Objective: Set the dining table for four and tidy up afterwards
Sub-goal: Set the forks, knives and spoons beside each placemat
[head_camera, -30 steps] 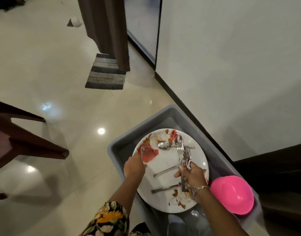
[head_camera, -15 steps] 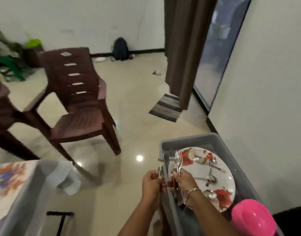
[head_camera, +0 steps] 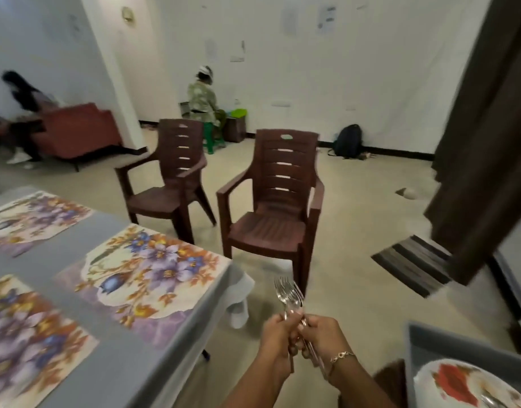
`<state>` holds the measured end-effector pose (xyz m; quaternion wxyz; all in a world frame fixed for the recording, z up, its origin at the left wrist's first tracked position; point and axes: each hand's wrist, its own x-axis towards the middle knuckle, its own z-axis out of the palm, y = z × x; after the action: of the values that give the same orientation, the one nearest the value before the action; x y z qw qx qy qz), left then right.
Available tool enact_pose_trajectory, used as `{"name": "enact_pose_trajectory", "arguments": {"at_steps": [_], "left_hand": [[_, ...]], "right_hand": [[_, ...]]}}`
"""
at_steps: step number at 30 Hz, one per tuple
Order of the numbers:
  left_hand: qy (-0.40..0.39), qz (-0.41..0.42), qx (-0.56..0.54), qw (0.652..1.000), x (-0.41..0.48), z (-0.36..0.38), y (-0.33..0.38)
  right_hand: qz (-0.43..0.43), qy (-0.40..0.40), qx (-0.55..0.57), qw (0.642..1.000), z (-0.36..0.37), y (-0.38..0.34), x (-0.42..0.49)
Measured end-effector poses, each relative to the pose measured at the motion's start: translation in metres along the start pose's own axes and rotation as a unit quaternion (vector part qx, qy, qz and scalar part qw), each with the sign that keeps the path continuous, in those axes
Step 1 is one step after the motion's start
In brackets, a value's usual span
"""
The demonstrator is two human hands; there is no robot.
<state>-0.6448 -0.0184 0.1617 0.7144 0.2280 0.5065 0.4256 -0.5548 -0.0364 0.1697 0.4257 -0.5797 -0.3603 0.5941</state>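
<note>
Both my hands hold a bunch of several steel forks (head_camera: 288, 295), tines up, in front of me above the floor. My left hand (head_camera: 278, 334) grips the handles from the left and my right hand (head_camera: 322, 337), with a bracelet on its wrist, grips them from the right. The dining table (head_camera: 76, 245) with a grey cloth lies at the left and carries three floral placemats (head_camera: 147, 272). At the bottom right a grey tub (head_camera: 447, 348) holds a white plate with red flowers (head_camera: 459, 384).
Two brown plastic chairs (head_camera: 277, 201) stand beyond the table's corner. A dark curtain (head_camera: 486, 136) and a striped mat (head_camera: 412, 263) are at the right. Two people are at the far wall, near a red sofa (head_camera: 76, 128) and a backpack (head_camera: 347, 141).
My view has swung from the tub up and left to the table and room. Both hands lifted the forks off the plate and now hold them together away from the tub.
</note>
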Motion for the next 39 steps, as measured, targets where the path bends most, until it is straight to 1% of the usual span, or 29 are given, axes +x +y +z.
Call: {"name": "enact_pose_trajectory", "arguments": {"at_steps": [6, 9, 11, 14, 17, 19, 21, 24, 27, 30, 35, 39], "left_hand": [[0.048, 0.025, -0.052, 0.997, 0.057, -0.075, 0.080], [0.079, 0.037, -0.078, 0.993, 0.088, -0.107, 0.114], [0.103, 0.047, -0.098, 0.989, 0.106, -0.123, 0.131], [0.135, 0.052, -0.125, 0.982, 0.133, -0.137, 0.147], [0.146, 0.062, -0.165, 0.973, 0.158, -0.144, 0.158], [0.166, 0.066, -0.184, 0.967, 0.178, -0.148, 0.165], [0.188, 0.076, -0.214, 0.956, 0.196, -0.149, 0.175], [0.243, 0.102, -0.233, 0.936, 0.234, -0.145, 0.195], [0.284, 0.125, -0.279, 0.909, 0.268, -0.132, 0.215], [0.319, 0.127, -0.312, 0.886, 0.288, -0.107, 0.232], [0.350, 0.152, -0.328, 0.864, 0.316, -0.077, 0.245], [0.393, 0.166, -0.333, 0.841, 0.325, -0.075, 0.254]], "right_hand": [[0.022, -0.072, 0.021, 0.997, 0.096, -0.031, 0.082], [0.036, -0.087, 0.043, 0.995, 0.136, -0.045, 0.118], [0.023, -0.080, 0.031, 0.996, 0.153, -0.051, 0.139], [0.001, -0.064, -0.004, 0.998, 0.170, -0.060, 0.166], [0.012, -0.077, -0.022, 0.997, 0.181, -0.071, 0.196], [0.015, -0.088, -0.039, 0.995, 0.182, -0.076, 0.224], [-0.002, -0.108, -0.083, 0.991, 0.181, -0.083, 0.254], [-0.002, -0.145, -0.117, 0.983, 0.177, -0.097, 0.305], [-0.014, -0.207, -0.175, 0.962, 0.165, -0.118, 0.359], [-0.019, -0.271, -0.218, 0.938, 0.147, -0.143, 0.400], [-0.009, -0.367, -0.232, 0.901, 0.143, -0.169, 0.448], [-0.030, -0.463, -0.278, 0.841, 0.169, -0.170, 0.468]]}}
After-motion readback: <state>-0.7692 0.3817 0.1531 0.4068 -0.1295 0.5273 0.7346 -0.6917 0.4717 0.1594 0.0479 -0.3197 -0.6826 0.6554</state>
